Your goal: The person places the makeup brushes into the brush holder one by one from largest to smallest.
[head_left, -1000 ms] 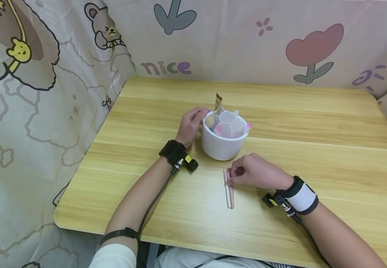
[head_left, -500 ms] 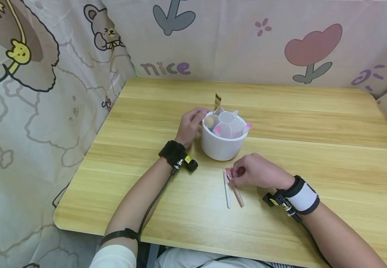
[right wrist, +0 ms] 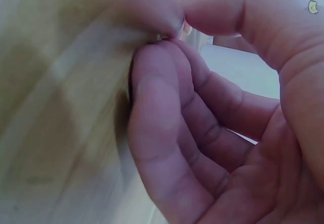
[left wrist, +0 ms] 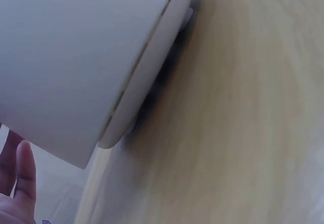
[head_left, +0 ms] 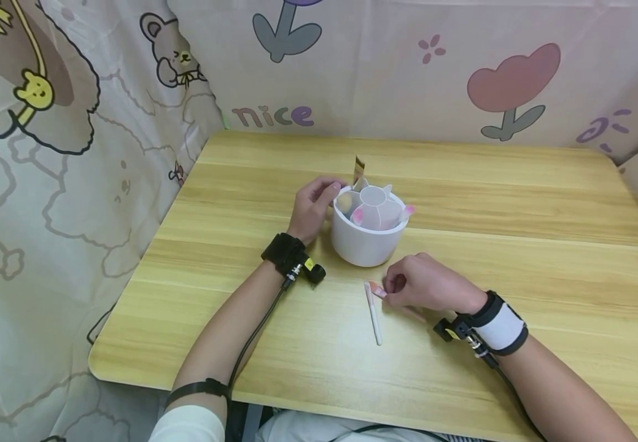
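A white round pot (head_left: 365,242) with a divided clear insert stands on the table. My left hand (head_left: 312,207) rests at the pot's left side, its fingers touching near the rim; the left wrist view shows the thumb straight and other fingertips partly hidden by the pot. In front of the pot, my right hand (head_left: 426,283) pinches a slim pink makeup brush (head_left: 376,290) between thumb and curled fingers. Its orange-pink head pokes out to the left; the hand covers much of the handle. Left of it lies a thin white makeup brush (head_left: 374,319) on the table.
Brushes with pink tips (head_left: 357,215) and a pale round tip (head_left: 344,201) stand in the pot, beside an upright gold-brown strip (head_left: 359,169). The wooden table (head_left: 230,294) meets a printed curtain (head_left: 385,73) at the back. Cables run along both forearms.
The pink brush, earlier side by side with the white one, has swung its lower end to the right under my right hand. My left hand and the pot have stayed put.
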Tool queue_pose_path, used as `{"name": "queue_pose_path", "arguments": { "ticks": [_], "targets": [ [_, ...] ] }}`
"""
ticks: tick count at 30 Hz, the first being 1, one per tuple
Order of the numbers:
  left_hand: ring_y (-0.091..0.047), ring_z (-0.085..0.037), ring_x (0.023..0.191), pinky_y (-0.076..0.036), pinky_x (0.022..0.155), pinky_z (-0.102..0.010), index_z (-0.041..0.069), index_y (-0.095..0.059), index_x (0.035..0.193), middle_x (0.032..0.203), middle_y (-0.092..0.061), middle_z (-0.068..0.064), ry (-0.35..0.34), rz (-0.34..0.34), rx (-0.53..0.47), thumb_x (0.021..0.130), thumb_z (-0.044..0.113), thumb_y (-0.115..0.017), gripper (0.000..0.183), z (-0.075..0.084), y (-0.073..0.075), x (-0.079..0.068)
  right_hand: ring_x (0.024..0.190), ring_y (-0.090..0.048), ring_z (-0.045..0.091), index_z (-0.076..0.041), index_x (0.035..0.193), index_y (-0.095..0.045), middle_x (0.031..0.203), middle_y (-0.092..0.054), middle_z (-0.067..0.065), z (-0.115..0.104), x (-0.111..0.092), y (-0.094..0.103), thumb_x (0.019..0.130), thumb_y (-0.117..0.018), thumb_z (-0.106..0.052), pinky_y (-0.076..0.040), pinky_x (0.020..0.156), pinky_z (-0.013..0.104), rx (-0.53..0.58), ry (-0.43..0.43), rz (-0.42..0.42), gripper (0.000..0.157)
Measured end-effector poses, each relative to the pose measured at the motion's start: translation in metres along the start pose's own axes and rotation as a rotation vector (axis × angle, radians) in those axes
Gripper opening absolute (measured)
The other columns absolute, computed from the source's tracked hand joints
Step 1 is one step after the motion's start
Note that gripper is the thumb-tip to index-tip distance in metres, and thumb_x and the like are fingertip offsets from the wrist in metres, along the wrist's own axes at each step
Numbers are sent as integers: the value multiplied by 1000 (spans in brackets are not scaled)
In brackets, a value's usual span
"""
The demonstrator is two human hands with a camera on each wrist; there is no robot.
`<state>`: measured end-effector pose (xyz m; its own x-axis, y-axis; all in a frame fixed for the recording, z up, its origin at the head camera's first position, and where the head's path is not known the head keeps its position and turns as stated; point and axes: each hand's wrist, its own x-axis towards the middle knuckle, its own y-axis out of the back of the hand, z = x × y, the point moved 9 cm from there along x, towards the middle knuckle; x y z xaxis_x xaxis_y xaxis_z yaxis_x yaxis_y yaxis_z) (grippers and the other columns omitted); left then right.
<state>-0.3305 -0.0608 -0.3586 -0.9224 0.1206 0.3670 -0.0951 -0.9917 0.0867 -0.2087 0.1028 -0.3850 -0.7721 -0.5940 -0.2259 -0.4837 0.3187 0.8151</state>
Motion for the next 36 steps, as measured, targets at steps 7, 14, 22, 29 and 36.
{"name": "queue_pose_path", "arguments": {
  "ticks": [7,14,22,29,36],
  "targets": [
    [-59,-18,85,-50,80,-44,5,-68,105,98,-68,-5,-27,-5,13,97,29,-48,33,3,1,0,56,-47,7,-22,72,-60,61,-52,-9,1,-2,0,78,-73,-20,-38,51,23,-18,-21,-4,14],
    [-60,-18,96,-50,83,-36,3,-64,115,109,-66,-8,-69,-79,-29,96,30,-40,40,8,-7,-2,51,-48,6,-21,75,-62,62,-54,-8,4,-3,-1,77,-74,-24,-38,46,22,1,-65,-11,13],
    [-58,-23,105,-48,90,-43,-1,-58,122,117,-63,-15,-88,-144,-88,93,33,-33,52,12,-12,-6,49,-47,5,-20,76,-60,61,-53,-8,3,-3,5,79,-71,-23,-36,45,21,4,-36,42,13],
    [-57,-19,109,-44,96,-40,2,-59,122,118,-63,-11,-88,-147,-87,89,31,-36,50,11,-12,-6,52,-47,6,-20,77,-58,63,-53,-7,1,-4,10,79,-72,-21,-37,45,21,-4,-9,85,14],
    [-55,-18,109,-41,99,-39,4,-60,121,117,-62,-7,-83,-136,-52,87,33,-41,49,11,-11,-6,56,-50,7,-21,81,-64,67,-57,-8,0,-3,10,80,-74,-22,-40,46,22,46,-5,86,10]
  ]
}}
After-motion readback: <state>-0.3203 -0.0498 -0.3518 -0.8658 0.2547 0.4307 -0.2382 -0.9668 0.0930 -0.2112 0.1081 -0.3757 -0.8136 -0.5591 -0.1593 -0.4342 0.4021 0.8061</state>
